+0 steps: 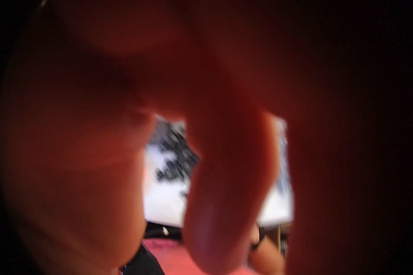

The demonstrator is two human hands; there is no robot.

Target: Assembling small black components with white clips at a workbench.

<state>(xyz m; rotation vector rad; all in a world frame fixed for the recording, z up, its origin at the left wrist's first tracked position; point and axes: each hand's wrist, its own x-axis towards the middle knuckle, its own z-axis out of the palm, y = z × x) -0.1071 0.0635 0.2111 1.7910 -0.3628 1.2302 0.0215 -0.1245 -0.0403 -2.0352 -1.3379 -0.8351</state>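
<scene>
Our hands: one looms blurred, its fingers parted; we cannot tell if either grips anything; beyond, seemingly small, lumpy black pieces lie clustered on the white desk

Blurred black pieces lie clustered on a white surface.

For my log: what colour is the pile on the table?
The pile looks black to dark grey; head view, though blurred.
</scene>
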